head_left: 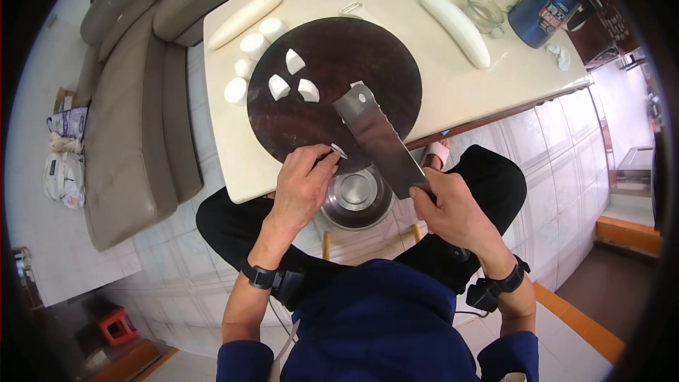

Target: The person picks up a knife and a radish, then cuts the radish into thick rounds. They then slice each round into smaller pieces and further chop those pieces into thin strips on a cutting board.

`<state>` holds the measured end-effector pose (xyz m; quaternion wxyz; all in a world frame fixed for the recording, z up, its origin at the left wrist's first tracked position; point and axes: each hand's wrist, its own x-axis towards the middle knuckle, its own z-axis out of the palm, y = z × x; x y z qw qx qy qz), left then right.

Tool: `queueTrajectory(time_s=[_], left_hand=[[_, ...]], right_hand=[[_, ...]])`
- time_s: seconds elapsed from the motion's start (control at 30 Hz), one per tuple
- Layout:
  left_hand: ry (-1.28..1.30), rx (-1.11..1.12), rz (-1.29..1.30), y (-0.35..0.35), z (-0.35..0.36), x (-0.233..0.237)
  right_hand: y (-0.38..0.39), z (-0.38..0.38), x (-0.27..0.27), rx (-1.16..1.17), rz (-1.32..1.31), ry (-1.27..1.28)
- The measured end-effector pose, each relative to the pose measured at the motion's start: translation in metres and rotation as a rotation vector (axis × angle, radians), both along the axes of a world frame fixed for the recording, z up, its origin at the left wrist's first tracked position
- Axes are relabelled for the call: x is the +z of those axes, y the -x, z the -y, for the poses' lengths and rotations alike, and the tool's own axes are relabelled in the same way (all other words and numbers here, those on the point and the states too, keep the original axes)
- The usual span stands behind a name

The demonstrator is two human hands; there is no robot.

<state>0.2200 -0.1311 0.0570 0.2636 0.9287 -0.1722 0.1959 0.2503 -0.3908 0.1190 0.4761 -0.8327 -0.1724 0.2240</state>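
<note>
Evidently the right hand (453, 209) is wrapped round the handle end of a broad cleaver (382, 138), whose blade slants away ahead of it over the near side of the dark round board (339, 46). The left hand (304, 184) has its fingertips drawn together on a thin white slice (340, 151), at the board's near rim. Three white chunks (279, 86) lie beyond the left hand, with shorter rounds past the board's left side and a long white radish (456, 28) farther off, beyond the right hand. A steel bowl (355, 194) sits between the hands, below the board. The cleaver looks heavy and stiff, its weight well forward, so a close grip on the handle suits it, fingers clear of both long edges. The slice should be light, crisp and moist, apt to slip or snap; pinch it by its flat faces. The chunks look firmer, best held across their sides.
</note>
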Motion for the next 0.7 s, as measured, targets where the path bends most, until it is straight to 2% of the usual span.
queueTrajectory(time_s=[0.43, 0.6, 0.7], left_hand=[[-0.028, 0.008, -0.027, -0.001, 0.001, 0.003], [-0.004, -0.003, 0.071, 0.003, -0.002, -0.011], [-0.007, 0.012, 0.006, 0.0, 0.002, -0.001]], right_hand=[[0.005, -0.003, 0.007, 0.072, 0.124, 0.08], [0.007, -0.004, 0.009, 0.072, 0.136, 0.08], [0.006, -0.005, 0.01, 0.093, 0.126, 0.079]])
